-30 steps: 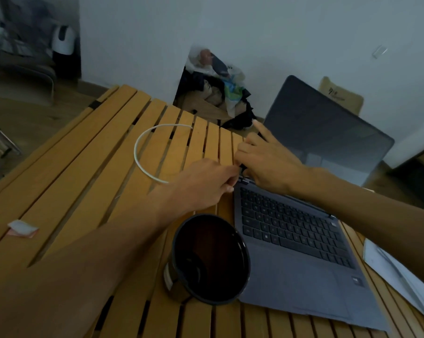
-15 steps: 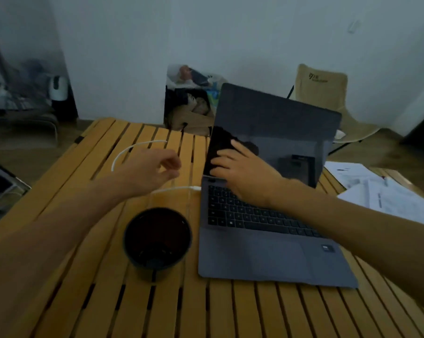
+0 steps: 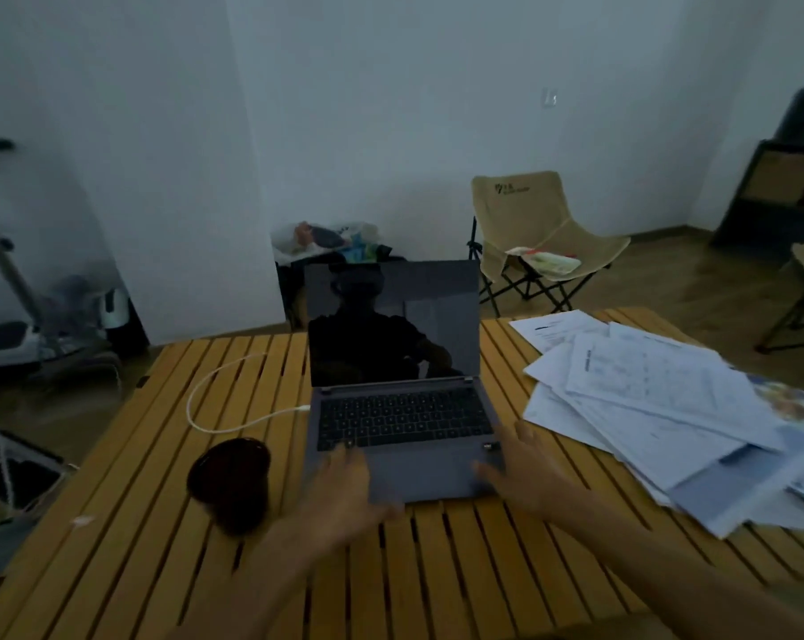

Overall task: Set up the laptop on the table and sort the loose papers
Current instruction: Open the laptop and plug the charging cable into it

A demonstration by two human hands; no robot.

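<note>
Here, open empty hands (image 3: 432,478) rest on laptop (image 3: 398,404) (slatted table (image 3: 460,570), white-walled room).

Both hands are smeared by motion: the left hand (image 3: 344,489) covers the laptop's (image 3: 402,436) near-left corner, and the right hand (image 3: 522,468) hides its near-right corner. The print on the papers (image 3: 659,408) at three o'clock is too blurred to read, and the pile runs off the right edge. The cup (image 3: 230,482) at nine o'clock is a dark blur. The white cable (image 3: 215,399) is lost past the table's (image 3: 113,524) far edge.
</note>
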